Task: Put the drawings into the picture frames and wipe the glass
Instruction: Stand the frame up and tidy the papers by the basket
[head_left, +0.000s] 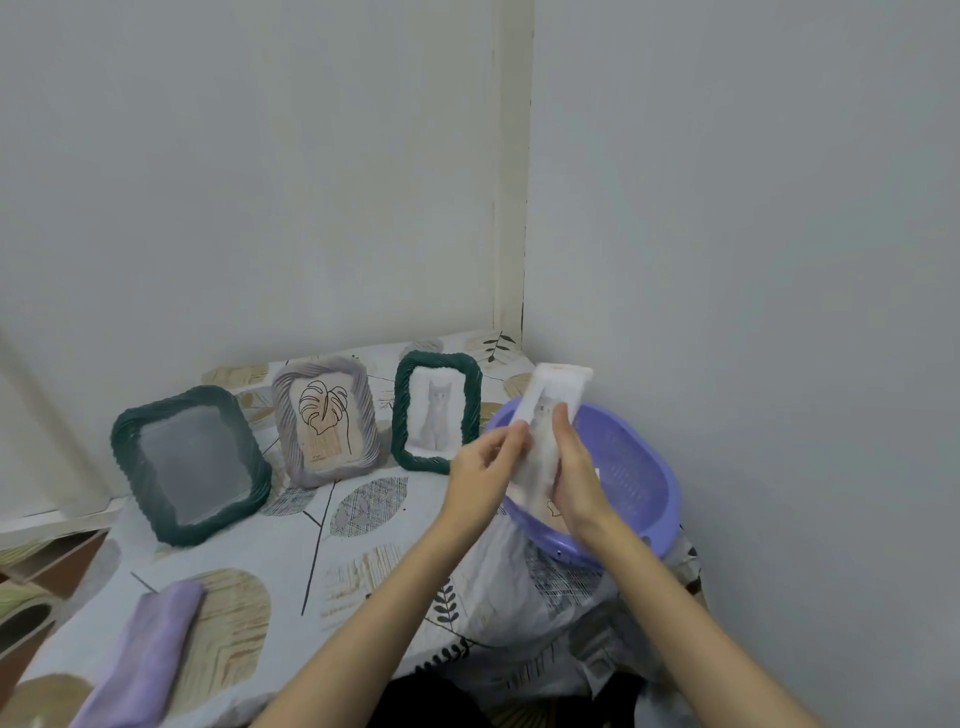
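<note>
Item 1: I log a table (291, 551) under a leaf-print cloth, pushed into a corner of pale walls.

Item 2: lilac plastic basket (644, 483) at the table's right edge, with a sheet lying inside it.

Item 3: dark green frame (189, 465), left, leaning back, glass showing no drawing that I can make out.

Item 4: grey-lilac frame (326, 422), middle, holding a leaf line drawing.

Item 5: smaller green frame (437, 412), just beside the basket, holding a cat picture.

Item 6: folded lilac cloth (150, 660), near front-left corner.

Item 7: cat drawing (545, 431) (pale, partly see-through), held up over the basket.

Item 8: left hand (485, 467), fingers curled, pinching the drawing's left edge.

Item 9: right hand (574, 473), thumb and fingers closed on the drawing's right side.
</note>
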